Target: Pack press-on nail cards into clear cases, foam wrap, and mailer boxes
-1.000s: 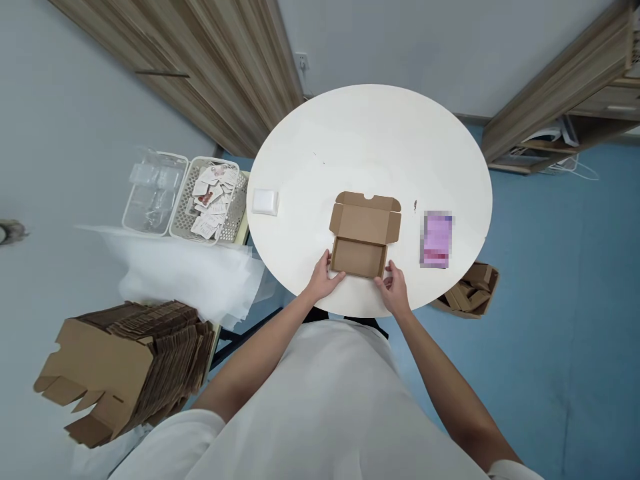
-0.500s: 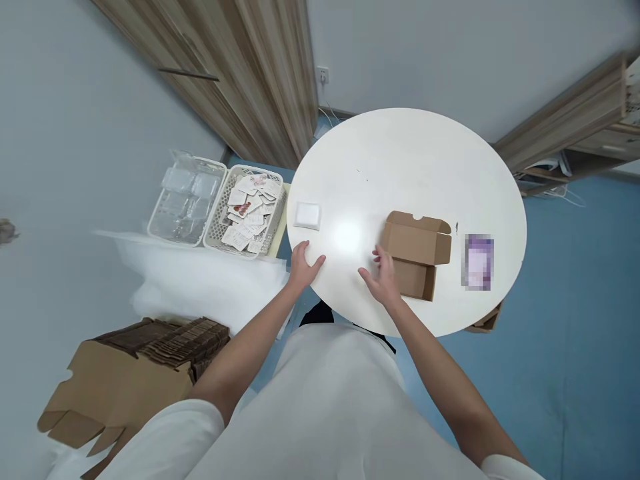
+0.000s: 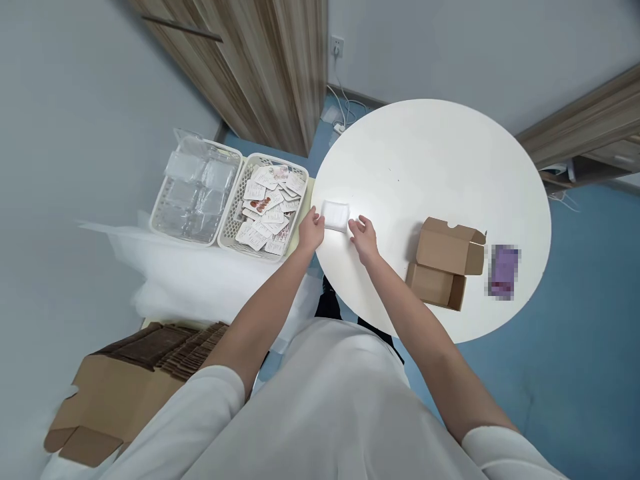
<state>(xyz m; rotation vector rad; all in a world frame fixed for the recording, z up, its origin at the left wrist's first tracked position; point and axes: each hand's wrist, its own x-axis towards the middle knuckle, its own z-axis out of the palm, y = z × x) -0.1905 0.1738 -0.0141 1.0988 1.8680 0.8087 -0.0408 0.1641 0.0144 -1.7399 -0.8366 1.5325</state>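
Note:
A small, flat, white square packet (image 3: 336,216) lies near the left edge of the round white table (image 3: 440,153), between my two hands. My left hand (image 3: 311,230) is closed, its curled fingertips at the packet's left edge. At the opposite edge is my right hand (image 3: 364,240), with thumb and fingers drawn together against the packet's lower right side. What the packet contains cannot be made out. Farther right, a brown cardboard box (image 3: 443,247) sits on the table with its lid raised; the part of its inside that shows is bare cardboard.
A blurred purple item (image 3: 504,272) lies right of the box. Left of the table stand a white basket (image 3: 227,241) of printed cards and another basket (image 3: 159,223) of clear plastic packs. White sheeting (image 3: 200,280) and stacked flat cardboard (image 3: 125,393) lie nearer me.
Both hands have moved up to the white packet, and their spread fingers have drawn in at its sides. The right hand has left the box's side. My view has shifted left.

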